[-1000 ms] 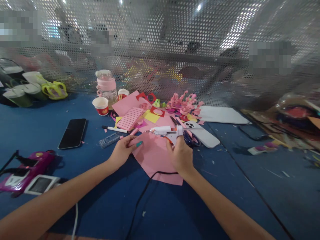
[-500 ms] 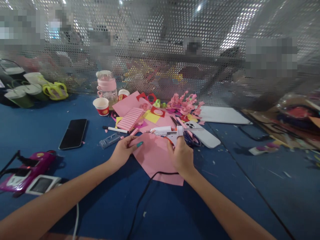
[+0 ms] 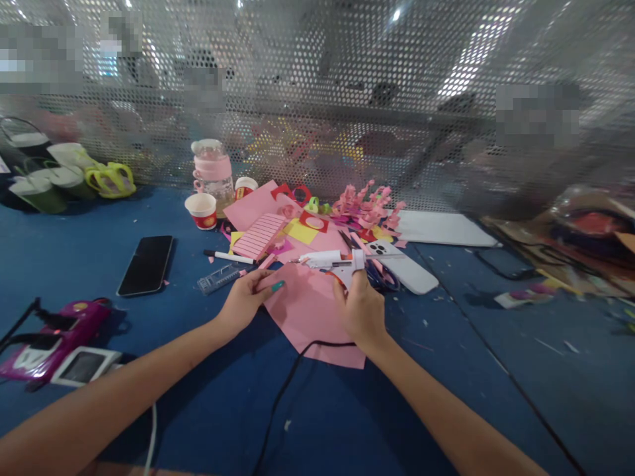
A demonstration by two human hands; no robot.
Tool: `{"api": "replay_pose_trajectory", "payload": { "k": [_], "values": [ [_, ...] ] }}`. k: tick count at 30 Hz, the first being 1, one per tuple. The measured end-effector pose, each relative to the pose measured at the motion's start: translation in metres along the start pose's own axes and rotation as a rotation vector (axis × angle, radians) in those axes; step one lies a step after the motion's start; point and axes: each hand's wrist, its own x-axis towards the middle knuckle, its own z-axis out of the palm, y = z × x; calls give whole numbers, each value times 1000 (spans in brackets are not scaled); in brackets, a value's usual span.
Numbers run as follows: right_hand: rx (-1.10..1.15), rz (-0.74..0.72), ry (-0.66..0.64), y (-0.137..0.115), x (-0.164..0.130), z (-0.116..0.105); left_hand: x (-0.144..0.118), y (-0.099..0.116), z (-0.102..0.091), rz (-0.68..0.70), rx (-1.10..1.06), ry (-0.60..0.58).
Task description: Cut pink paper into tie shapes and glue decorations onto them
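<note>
My right hand is closed around the handle of a white glue gun, its nozzle aimed left. A black cord trails from it toward the bottom edge. Pinched at its left edge by my left hand is a sheet of pink paper, lying under the gun. The nozzle is close to the paper's upper left corner; whether it touches I cannot tell. Dark-handled scissors lie partly hidden behind my right hand.
Behind the hands lie paper scraps, a striped pink sheet and pink paper flowers. A marker, a clear ruler, a black phone, a white phone and a paper cup surround them. A perforated metal panel stands behind.
</note>
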Motion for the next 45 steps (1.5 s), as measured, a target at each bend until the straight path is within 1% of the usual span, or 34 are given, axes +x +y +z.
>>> {"api": "replay_pose_trajectory", "payload": {
  "k": [11, 15, 18, 22, 25, 28, 30, 33, 35, 37, 40, 43, 45],
  "values": [
    [-4, -41, 28, 1, 0, -1, 0, -2, -1, 11, -7, -4],
    [5, -35, 16, 1, 0, -1, 1, -2, 0, -2, -21, -8],
    [35, -15, -4, 1, -1, 0, 1, -1, 1, 3, -24, -5],
    [106, 64, -46, 1, 0, 0, 0, 0, 0, 1, -15, -4],
    [262, 182, -72, -1, 5, -7, 0, 1, -1, 0, 4, 5],
    [523, 368, -147, -2, 13, -17, 0, 0, 0, 5, 29, 19],
    [776, 491, -242, -2, 17, -23, 1, 0, 0, 2, 31, 22],
    [1226, 638, -356, -1, 22, -27, 1, 0, 0, -8, 58, 13],
    [1446, 746, -420, -2, 24, -30, 1, 0, -1, -2, 101, -4],
    [1551, 868, -486, -3, 25, -32, 1, 0, -2, 3, 126, -17],
    [1611, 998, -549, -6, 25, -36, 0, -1, -3, -11, 117, -25],
    [1663, 1052, -548, -9, 24, -38, 0, -2, -1, -19, 79, -25],
    [1680, 1050, -550, -11, 22, -37, 0, -3, -1, -27, 55, 27]
  ]
}}
